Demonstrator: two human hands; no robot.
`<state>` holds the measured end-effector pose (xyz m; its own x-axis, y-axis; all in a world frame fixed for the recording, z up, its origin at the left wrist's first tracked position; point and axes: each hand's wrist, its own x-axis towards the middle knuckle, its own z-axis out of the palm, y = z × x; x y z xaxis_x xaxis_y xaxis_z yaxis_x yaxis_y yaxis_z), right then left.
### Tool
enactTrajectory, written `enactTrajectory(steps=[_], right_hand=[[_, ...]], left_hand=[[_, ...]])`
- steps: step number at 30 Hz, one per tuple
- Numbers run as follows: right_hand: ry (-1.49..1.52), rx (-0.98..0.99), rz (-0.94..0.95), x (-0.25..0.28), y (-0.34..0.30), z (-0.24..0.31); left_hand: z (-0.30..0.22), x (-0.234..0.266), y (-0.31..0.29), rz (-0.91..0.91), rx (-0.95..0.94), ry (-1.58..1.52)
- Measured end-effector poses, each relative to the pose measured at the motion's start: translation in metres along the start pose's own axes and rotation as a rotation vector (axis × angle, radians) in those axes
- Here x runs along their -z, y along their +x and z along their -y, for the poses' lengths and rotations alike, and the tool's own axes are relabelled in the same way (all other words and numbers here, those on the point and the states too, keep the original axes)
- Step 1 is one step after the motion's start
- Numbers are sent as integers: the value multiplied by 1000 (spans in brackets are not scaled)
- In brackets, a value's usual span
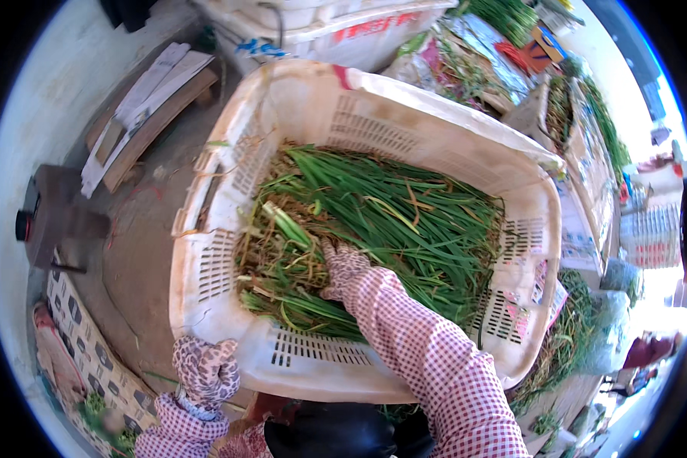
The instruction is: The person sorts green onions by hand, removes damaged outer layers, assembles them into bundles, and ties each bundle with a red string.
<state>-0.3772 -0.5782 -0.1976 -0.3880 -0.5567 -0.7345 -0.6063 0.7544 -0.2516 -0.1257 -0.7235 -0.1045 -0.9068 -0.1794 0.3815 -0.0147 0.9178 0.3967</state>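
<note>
- Leopard-print fabric is covering the left hand [205, 370], which is hanging curled, fingers drawn together, just outside the near-left corner of the white plastic crate [206, 290]; whether anything is pinched inside it I cannot tell.
- Its checked pink sleeve [177, 431] is coming up from the lower edge (bent at the wrist, knuckles facing the crate wall).
- Green chive-like stalks [404, 221] are lying in a heap inside the crate, pale root ends toward the left, leaf tips running to the right.
- Reaching in over the near rim, the right hand [343, 263] is pressing down among the stalks near the root ends, fingers closing on a clump of them.
- More greens [565, 343] are lying outside, beside the crate's right wall.
</note>
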Motion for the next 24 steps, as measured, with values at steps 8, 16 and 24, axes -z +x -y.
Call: enactTrajectory(steps=[8,16,24], right_hand=[[72,61,9,-2,-23,11],[522,180,-197,-19,-13,-55],[1183,-89,16,0,-52,-106]], left_hand=[[-1,0,-4,14,13,47],[-4,1,0,-83,-17,62],[-17,4,13,32,366,-174]])
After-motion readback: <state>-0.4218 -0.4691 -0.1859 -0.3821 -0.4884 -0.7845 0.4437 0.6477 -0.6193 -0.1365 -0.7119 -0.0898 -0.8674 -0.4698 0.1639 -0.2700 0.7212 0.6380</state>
